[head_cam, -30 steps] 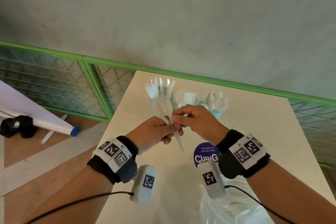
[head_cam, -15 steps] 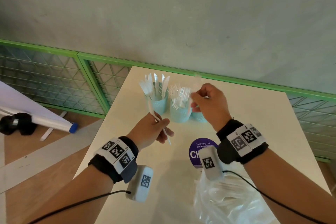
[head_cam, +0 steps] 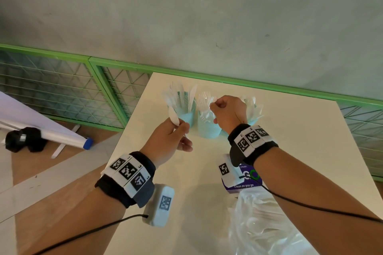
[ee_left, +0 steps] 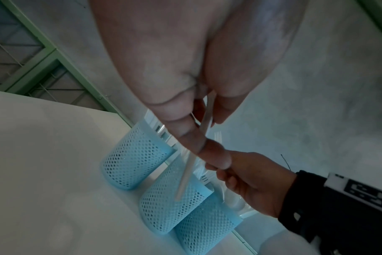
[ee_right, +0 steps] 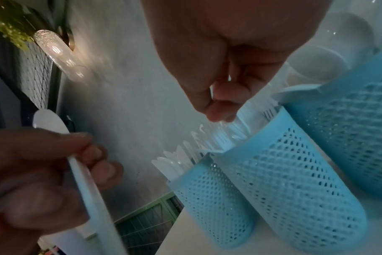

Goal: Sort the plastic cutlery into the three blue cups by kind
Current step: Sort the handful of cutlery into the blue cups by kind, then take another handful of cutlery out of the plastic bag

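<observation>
The left hand [head_cam: 167, 141] pinches a white plastic spoon [head_cam: 173, 117] just in front of the knife cup [head_cam: 186, 116], near the table's [head_cam: 290, 141] far edge. The right hand [head_cam: 229, 113], fingers curled, pinches a fork over the middle fork cup [head_cam: 207, 126], though the fork itself is barely visible. The spoon cup [ee_right: 360, 138] stands on the far side of the right hand, so reaching across could tip the light mesh cups, or the spoon might land among the knives.
</observation>
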Available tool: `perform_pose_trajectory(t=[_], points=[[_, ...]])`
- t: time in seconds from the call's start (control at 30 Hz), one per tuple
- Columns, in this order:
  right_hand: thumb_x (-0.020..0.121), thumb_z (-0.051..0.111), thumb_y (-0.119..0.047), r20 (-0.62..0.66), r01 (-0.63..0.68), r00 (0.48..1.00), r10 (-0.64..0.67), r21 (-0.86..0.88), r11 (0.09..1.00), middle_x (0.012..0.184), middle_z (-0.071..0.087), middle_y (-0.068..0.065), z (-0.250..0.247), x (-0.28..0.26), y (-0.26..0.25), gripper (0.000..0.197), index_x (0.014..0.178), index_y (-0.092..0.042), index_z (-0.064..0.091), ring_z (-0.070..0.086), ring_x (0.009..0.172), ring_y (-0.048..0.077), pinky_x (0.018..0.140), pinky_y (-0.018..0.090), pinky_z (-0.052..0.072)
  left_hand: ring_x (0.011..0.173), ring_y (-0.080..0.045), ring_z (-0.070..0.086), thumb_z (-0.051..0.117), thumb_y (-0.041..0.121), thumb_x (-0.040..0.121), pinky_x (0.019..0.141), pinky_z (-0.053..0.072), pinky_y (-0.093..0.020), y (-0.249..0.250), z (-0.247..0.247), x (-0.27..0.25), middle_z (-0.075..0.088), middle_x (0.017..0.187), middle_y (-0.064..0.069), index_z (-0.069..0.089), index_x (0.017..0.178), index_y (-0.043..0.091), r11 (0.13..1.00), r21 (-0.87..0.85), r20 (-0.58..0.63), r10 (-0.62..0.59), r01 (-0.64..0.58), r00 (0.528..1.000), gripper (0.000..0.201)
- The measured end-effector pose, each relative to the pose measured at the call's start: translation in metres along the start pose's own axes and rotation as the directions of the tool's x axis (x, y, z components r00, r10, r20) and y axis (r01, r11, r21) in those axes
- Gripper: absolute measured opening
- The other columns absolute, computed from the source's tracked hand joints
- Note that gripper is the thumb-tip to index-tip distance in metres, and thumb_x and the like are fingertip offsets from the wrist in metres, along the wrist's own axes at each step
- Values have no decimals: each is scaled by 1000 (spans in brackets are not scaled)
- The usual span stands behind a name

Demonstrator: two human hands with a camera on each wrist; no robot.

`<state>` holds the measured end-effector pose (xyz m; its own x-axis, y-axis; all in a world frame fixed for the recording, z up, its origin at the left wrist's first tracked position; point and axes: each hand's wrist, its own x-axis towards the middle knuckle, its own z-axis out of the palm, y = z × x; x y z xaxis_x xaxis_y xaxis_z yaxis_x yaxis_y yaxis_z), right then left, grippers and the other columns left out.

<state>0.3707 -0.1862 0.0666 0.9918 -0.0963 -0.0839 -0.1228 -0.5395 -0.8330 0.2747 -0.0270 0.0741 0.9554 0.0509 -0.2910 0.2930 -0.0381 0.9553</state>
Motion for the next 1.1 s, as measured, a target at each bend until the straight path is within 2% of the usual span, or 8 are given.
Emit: perform_pose_trajectory(t=[0.13,0.23,0.47,0.63,0.73,0.8,0.93,1.1], points=[[88,56,-19,-27,-5,1000,5,4,1000,69,66,0,-2,-4,-1,13,82,-10,62,62,45,11,34,6,34,59,-15,64,55,14,96,73,59,-37,-2,-2,-1,58,77,-9,56,97,7,1000,13,-15,5,-5,1000,7],[90,53,-18,36,-13,999,15,-40,999,74,68,5,-2,-10,4,13,85,-8,62,64,49,14,35,9,37,59,-19,62,49,5,95,57,52,-30,2,1,-3,60,82,-12,48,92,9,998,-39,-43,50,-52,998,5],[86,57,-10,128,-87,988,91,-36,996,100,71,14,-8,-20,12,26,109,1,63,72,66,24,68,37,59,63,-24,63,35,11,100,49,41,-29,9,4,-9,70,98,-16,43,103,10,990,-123,-41,64,-68,997,8],[86,63,-17,92,11,996,-8,-35,999,120,59,-1,-24,-31,11,44,129,-10,54,63,88,16,79,28,53,54,-4,54,52,21,96,54,40,-25,-1,5,-8,59,83,4,58,101,15,987,139,-127,102,-84,987,9],[84,65,-19,57,148,988,-143,-104,983,101,58,-14,-56,-52,15,24,107,-20,60,55,86,5,74,14,40,56,-4,59,57,19,94,59,49,-27,10,13,-2,61,75,3,60,96,10,965,196,-166,209,-176,964,9],[81,69,-20,192,194,968,-160,-177,965,91,60,-16,-83,-69,29,16,95,-21,61,54,71,2,66,10,40,70,-13,69,60,16,93,69,58,-31,23,29,5,68,80,-4,59,95,4,961,147,-153,254,-233,955,11],[71,78,-39,520,162,845,123,-468,869,107,62,-12,-126,-102,68,44,109,-28,61,58,99,8,88,24,44,78,-23,73,64,15,89,79,60,-40,52,78,23,71,85,-17,61,87,6,931,126,-96,355,-342,930,10],[74,74,-48,453,94,849,272,-635,766,132,50,-4,-155,-133,112,67,132,-33,46,44,123,20,103,35,34,70,-15,73,64,18,86,75,60,-40,62,136,48,73,79,-9,63,82,10,911,217,-89,376,-351,922,9]])
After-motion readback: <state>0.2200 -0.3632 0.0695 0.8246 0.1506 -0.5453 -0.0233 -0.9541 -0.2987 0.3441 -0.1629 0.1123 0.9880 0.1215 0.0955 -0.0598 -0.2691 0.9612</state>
